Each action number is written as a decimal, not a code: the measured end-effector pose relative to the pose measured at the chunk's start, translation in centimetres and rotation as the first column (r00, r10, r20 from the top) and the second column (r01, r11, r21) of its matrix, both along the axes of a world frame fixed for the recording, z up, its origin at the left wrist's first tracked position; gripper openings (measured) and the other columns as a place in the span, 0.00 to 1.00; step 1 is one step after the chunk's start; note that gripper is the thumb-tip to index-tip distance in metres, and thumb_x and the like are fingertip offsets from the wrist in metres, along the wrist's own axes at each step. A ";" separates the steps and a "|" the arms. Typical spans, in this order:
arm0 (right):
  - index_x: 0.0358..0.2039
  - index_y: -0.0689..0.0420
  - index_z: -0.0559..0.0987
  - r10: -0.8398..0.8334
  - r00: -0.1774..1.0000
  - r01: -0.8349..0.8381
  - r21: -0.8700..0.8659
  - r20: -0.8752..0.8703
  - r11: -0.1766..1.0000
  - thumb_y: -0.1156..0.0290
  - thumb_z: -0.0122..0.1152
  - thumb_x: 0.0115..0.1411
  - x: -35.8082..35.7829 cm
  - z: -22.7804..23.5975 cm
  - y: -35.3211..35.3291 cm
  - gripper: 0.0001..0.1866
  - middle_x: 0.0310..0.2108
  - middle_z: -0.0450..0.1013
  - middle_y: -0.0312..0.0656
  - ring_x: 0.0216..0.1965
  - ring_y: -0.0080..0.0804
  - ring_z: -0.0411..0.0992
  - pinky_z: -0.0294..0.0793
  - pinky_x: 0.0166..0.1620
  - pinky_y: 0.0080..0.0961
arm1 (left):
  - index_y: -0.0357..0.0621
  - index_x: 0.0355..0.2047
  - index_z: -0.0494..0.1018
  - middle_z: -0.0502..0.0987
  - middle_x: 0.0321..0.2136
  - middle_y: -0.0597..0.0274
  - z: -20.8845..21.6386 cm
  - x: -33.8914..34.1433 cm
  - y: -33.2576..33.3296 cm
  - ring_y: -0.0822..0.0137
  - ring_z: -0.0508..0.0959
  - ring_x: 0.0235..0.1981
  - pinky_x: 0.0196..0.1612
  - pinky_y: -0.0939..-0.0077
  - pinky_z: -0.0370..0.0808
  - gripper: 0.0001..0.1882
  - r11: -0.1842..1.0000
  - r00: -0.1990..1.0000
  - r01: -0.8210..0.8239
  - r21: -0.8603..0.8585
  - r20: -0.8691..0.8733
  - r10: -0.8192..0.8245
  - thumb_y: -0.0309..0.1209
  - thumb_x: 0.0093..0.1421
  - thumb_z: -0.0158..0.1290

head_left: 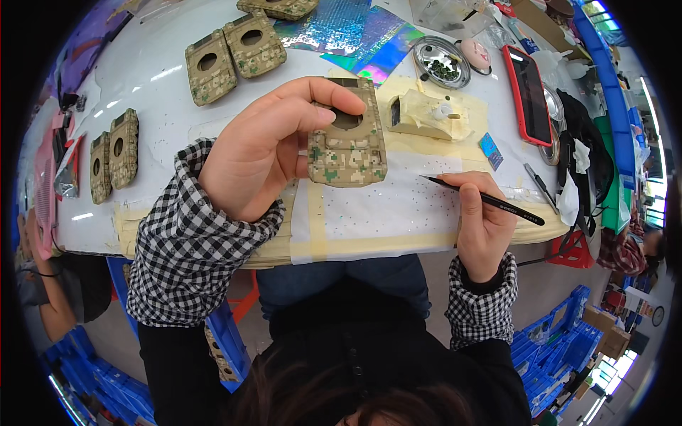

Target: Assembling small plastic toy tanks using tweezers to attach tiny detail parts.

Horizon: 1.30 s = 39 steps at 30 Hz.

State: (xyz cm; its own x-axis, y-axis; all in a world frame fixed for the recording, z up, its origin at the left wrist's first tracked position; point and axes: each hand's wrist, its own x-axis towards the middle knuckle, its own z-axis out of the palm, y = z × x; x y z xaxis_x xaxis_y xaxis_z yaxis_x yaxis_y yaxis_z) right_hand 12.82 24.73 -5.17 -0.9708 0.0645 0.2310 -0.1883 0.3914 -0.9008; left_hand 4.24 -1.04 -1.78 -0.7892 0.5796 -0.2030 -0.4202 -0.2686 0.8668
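Observation:
My left hand (249,145) holds a camouflage-painted toy tank hull (348,160) above the table, thumb and index finger bent over its round opening. In my right hand (483,231) is a pair of slim black tweezers (506,206), gripped like a pen, with the tips pointing left over a sheet of white paper (383,213). Tiny specks are scattered across that paper, too small to identify. Whether the tweezer tips hold anything, I cannot tell. Beyond the paper lies a beige block (423,122) wrapped in tape, beside a small blue shiny sheet (490,150).
More camouflage hulls (211,84) lie to the left and at the back. Iridescent sheets (387,46) and a round tin (455,46) with dark green bits sit behind. At right are a red-cased phone (527,96) and a pen (540,183). Another person's arm (46,284) shows at far left.

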 end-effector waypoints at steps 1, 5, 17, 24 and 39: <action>0.35 0.66 0.79 0.000 1.000 -0.001 -0.010 -0.006 1.000 0.76 0.53 0.64 0.0 0.0 0.0 0.08 0.32 0.74 0.40 0.33 0.22 0.67 0.65 0.38 0.16 | 0.35 0.47 0.63 0.73 0.46 0.44 0.0 0.0 0.0 0.57 0.76 0.49 0.49 0.68 0.77 0.16 1.000 1.000 -0.001 0.000 0.000 0.001 0.31 0.63 0.37; 0.35 0.66 0.79 0.003 1.000 -0.003 -0.018 -0.026 1.000 0.75 0.52 0.65 -0.1 -0.1 0.1 0.09 0.32 0.73 0.39 0.34 0.21 0.68 0.65 0.39 0.16 | 0.35 0.47 0.63 0.73 0.46 0.44 0.0 -0.1 0.0 0.57 0.76 0.49 0.49 0.68 0.77 0.16 1.000 1.000 0.009 0.006 0.002 -0.009 0.31 0.63 0.37; 0.35 0.66 0.79 0.056 0.990 -0.059 -0.020 -0.130 0.998 0.70 0.53 0.65 -0.8 1.3 0.4 0.11 0.33 0.75 0.42 0.35 0.27 0.70 0.67 0.41 0.21 | 0.35 0.48 0.63 0.74 0.46 0.44 0.0 -0.1 -0.1 0.58 0.77 0.48 0.50 0.68 0.76 0.17 0.999 0.999 0.033 0.011 0.027 -0.033 0.31 0.62 0.38; 0.34 0.65 0.80 0.375 0.871 -0.353 0.126 -0.319 0.927 0.69 0.56 0.61 -4.5 6.7 -1.2 0.11 0.31 0.78 0.45 0.34 0.33 0.73 0.70 0.40 0.26 | 0.35 0.50 0.64 0.74 0.46 0.47 0.2 -0.1 0.0 0.58 0.76 0.49 0.52 0.67 0.74 0.19 0.997 0.997 0.043 0.062 0.055 -0.046 0.30 0.59 0.41; 0.33 0.64 0.80 0.588 0.777 -0.562 0.173 -0.225 0.809 0.77 0.62 0.56 -7.5 7.8 -4.3 0.05 0.29 0.78 0.42 0.31 0.30 0.75 0.72 0.36 0.23 | 0.35 0.50 0.63 0.72 0.45 0.54 0.3 0.0 -0.3 0.66 0.76 0.45 0.51 0.72 0.73 0.21 0.996 0.995 0.044 0.082 0.087 -0.051 0.27 0.55 0.45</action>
